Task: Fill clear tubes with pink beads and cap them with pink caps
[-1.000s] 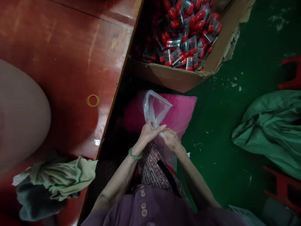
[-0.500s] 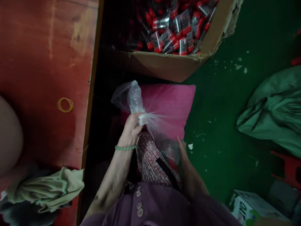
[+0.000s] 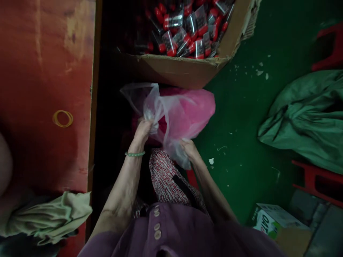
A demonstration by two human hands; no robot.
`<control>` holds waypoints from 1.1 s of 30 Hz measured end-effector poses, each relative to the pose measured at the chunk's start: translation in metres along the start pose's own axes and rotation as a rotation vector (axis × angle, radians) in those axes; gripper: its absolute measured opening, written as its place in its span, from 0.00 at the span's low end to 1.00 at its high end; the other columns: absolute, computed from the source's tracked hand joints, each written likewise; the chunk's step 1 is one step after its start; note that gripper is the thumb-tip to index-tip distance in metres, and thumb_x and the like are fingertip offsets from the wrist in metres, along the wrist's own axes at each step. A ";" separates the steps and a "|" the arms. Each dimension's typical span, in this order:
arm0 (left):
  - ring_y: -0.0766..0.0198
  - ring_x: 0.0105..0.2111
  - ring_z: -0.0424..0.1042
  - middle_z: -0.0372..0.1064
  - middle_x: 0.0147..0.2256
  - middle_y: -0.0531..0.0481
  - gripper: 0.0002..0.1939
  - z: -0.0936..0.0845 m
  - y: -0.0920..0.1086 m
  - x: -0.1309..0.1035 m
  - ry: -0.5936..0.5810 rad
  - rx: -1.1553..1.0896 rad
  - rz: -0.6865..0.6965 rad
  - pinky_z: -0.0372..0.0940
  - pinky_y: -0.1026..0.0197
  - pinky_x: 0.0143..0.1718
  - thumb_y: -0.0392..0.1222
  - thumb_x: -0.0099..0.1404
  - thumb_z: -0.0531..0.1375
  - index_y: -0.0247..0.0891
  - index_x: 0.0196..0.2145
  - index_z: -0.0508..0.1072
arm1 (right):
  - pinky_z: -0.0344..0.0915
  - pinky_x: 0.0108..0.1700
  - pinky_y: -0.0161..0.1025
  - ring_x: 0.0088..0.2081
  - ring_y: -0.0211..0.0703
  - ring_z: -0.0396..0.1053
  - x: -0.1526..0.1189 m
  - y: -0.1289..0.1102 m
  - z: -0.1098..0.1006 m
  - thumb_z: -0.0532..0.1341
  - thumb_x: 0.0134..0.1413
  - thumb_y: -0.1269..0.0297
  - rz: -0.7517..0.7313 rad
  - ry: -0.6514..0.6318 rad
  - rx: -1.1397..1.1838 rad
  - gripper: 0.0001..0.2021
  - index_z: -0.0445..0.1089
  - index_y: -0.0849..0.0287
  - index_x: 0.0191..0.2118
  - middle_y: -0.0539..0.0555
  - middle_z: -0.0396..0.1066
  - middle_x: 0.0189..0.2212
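Observation:
A clear plastic bag hangs between my two hands in front of my lap, partly lying over a pink cushion-like bundle. My left hand, with a green bead bracelet at the wrist, is closed on the gathered plastic on the bag's left side. On the lower right side of the bag, my right hand pinches the plastic. Whether the pink thing is inside the bag or under it, I cannot tell. Red-and-white patterned cloth covers my legs below the bag.
Beyond the bag stands a cardboard box full of small red-capped clear packs. A red table on the left bears yellow rubber bands and a tan cloth. Green fabric, red stools and a carton are at right.
My right hand has moved up and left along the bag, nearer my left hand. The gathered plastic has spread wider over the pink thing. The whole view has shifted slightly.

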State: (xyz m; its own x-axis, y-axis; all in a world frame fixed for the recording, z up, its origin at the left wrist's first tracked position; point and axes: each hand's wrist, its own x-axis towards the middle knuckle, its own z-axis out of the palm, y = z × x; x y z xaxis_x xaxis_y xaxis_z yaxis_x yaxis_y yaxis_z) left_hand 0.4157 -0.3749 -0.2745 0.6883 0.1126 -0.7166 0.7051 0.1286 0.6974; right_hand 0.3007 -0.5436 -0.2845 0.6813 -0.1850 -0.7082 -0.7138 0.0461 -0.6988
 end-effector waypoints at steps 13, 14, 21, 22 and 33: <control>0.69 0.18 0.59 0.61 0.17 0.55 0.06 0.025 0.048 -0.030 -0.342 -0.004 0.071 0.57 0.66 0.20 0.34 0.52 0.63 0.35 0.20 0.70 | 0.54 0.25 0.37 0.22 0.37 0.56 -0.082 -0.121 0.042 0.49 0.63 0.51 -0.246 -0.389 -0.250 0.20 0.53 0.54 0.21 0.46 0.54 0.17; 0.68 0.20 0.61 0.63 0.18 0.54 0.06 0.028 0.043 -0.036 -0.400 0.001 0.070 0.59 0.65 0.22 0.33 0.53 0.63 0.36 0.20 0.70 | 0.55 0.25 0.37 0.22 0.37 0.57 -0.081 -0.118 0.040 0.50 0.62 0.49 -0.214 -0.397 -0.246 0.21 0.55 0.54 0.21 0.46 0.55 0.17; 0.65 0.21 0.63 0.66 0.19 0.54 0.09 0.038 -0.019 -0.050 -0.672 0.222 0.082 0.58 0.65 0.22 0.25 0.46 0.57 0.36 0.17 0.71 | 0.64 0.30 0.39 0.26 0.42 0.65 -0.046 -0.069 -0.024 0.61 0.48 0.44 0.036 -0.217 -0.368 0.20 0.68 0.58 0.24 0.51 0.68 0.21; 0.65 0.20 0.63 0.65 0.18 0.55 0.10 0.038 -0.029 -0.051 -0.679 0.270 0.094 0.56 0.66 0.21 0.25 0.45 0.56 0.37 0.18 0.72 | 0.65 0.31 0.40 0.28 0.44 0.67 -0.044 -0.057 -0.039 0.63 0.46 0.44 0.074 -0.184 -0.372 0.20 0.71 0.59 0.27 0.52 0.71 0.24; 0.69 0.13 0.46 0.50 0.10 0.58 0.18 0.038 -0.089 -0.083 -0.600 0.358 0.217 0.54 0.61 0.17 0.24 0.37 0.64 0.44 0.11 0.61 | 0.61 0.52 0.65 0.52 0.69 0.66 -0.043 -0.015 -0.076 0.65 0.45 0.63 -0.605 0.034 -1.137 0.04 0.72 0.56 0.29 0.68 0.73 0.46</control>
State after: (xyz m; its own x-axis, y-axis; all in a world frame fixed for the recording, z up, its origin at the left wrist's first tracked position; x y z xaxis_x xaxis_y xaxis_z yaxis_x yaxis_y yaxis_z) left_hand 0.3021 -0.4329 -0.2770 0.7213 -0.4734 -0.5056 0.4845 -0.1768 0.8567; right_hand 0.2696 -0.6114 -0.2363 0.9507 0.0918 -0.2964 -0.0421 -0.9083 -0.4161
